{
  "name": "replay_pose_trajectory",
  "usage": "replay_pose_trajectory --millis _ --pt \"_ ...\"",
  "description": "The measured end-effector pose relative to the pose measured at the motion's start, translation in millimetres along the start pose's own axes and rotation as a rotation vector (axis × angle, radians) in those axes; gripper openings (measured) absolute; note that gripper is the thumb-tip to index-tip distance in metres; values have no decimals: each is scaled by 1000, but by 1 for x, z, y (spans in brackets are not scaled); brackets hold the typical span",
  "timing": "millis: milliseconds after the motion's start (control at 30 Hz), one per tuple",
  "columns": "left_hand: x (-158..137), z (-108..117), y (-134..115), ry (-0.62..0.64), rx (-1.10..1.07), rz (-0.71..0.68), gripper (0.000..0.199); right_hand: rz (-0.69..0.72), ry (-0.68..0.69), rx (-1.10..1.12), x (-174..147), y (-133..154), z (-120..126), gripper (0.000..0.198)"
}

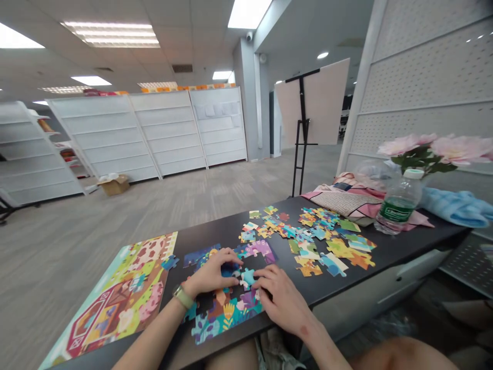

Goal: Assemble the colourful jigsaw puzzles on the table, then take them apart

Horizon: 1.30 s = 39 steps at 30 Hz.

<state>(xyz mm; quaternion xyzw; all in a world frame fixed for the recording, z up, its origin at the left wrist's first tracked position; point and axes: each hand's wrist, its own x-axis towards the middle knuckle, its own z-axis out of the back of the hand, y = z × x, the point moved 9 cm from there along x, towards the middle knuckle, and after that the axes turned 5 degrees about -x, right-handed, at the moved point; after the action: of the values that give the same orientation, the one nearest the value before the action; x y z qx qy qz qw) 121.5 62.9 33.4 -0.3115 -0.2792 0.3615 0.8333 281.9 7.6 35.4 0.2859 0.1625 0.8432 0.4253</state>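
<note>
With the clock centred on the light blue puzzle piece [247,278] and twelve pointing away from the seated person, the partly joined puzzle [215,326] is spread around that piece on the dark table [219,231]. The light blue piece is touched from four o'clock by the fingertips of the right hand [277,293], which are bent and kept close together; whether it is gripped or merely pressed cannot be told. The left hand [217,270] is held at nine o'clock, palm down over the joined pieces, with a wide gap left between thumb and curved fingers. A watch [184,295] with a pale green strap is worn on the left wrist.

A purple section [262,250] of the puzzle is seen near twelve to one o'clock, and a yellow flower [228,314] is printed on the part at seven.

A farm picture [115,308] is laid at about eight to nine o'clock, with a loose blue piece [170,262] just beside its edge. Loose puzzle pieces [327,244] are scattered from one to three o'clock. Farther off between two and three, a water bottle [396,209] is stood upright near a pink cloth [354,199], pink flowers [450,149] and a blue cloth [458,206].
</note>
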Motion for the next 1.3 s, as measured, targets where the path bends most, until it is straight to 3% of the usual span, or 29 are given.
replay_pose_trajectory --millis 167,367,600,800,1067,1167,1300 --pt "1 0 -7 14 6 -54 24 -14 16 -5 -1 0 1 26" --pt "1 -17 -15 51 99 -76 25 -29 -7 25 -1 -10 -4 43" --pt "2 -18 -13 35 90 -71 17 -46 -34 39 0 -17 -6 40" --pt "2 22 3 -216 190 -5 22 -46 -21 39 0 -16 -6 37" --pt "-3 56 41 -390 343 159 25 -62 -81 76 -2 -22 -4 39" --pt "-22 107 62 -493 396 282 31 -72 -79 80 -2 -22 -3 39" --pt "-79 189 91 -587 445 532 41 -82 -71 64 -1 -23 -4 38"
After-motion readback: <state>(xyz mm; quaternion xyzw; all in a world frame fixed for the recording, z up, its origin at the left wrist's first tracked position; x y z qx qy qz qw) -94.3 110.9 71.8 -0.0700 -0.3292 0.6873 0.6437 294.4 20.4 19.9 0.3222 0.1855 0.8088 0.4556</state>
